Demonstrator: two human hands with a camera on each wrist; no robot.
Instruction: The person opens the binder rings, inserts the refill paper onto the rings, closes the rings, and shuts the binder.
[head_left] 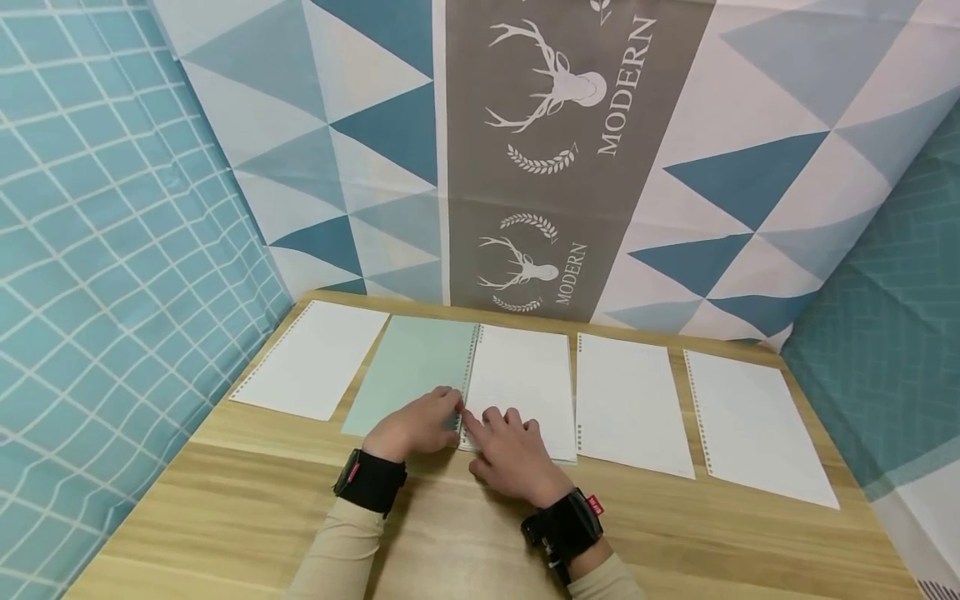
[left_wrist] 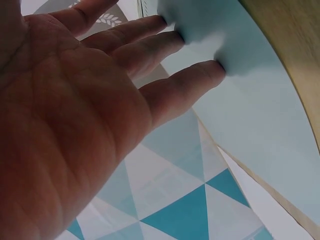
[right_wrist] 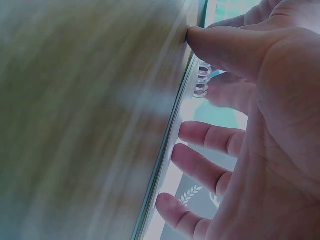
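A spiral notebook lies open on the table, with its pale green cover (head_left: 420,354) on the left and white pages (head_left: 525,375) on the right. Clear coil rings (right_wrist: 202,80) run down the middle. My left hand (head_left: 420,421) is at the lower part of the binding; in the left wrist view, its outstretched fingertips (left_wrist: 217,70) rest on the green cover. From the other side, my right hand (head_left: 513,450) reaches the binding with its index finger. Its other fingertips (right_wrist: 180,152) touch the white page, and its thumb (right_wrist: 200,42) is at the notebook's lower edge.
One loose punched sheet (head_left: 315,358) lies left of the notebook. Two more, a nearer sheet (head_left: 630,400) and a farther sheet (head_left: 757,425), lie to its right. A patterned cloth (head_left: 390,150) hangs behind the wooden table (head_left: 247,500).
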